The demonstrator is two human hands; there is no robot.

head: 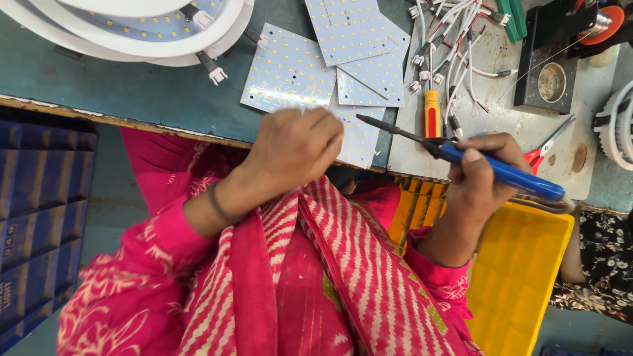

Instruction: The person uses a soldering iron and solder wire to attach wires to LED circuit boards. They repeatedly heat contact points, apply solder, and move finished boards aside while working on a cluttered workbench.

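My left hand (293,148) rests with curled fingers on a square white LED board (290,72) at the near edge of the teal workbench (132,89), and appears to pinch it. My right hand (484,171) grips a blue-handled soldering iron (501,171). Its dark tip (369,120) points left toward the boards, just right of my left fingers. More LED boards (359,39) lie overlapping behind.
White round lamp housings (132,26) sit at the back left. White wired connectors (448,39), a yellow-red screwdriver (431,113), red-handled scissors (547,142) and a black soldering stand (550,59) lie on the right. A yellow bin (521,277) and blue crate (39,217) stand below.
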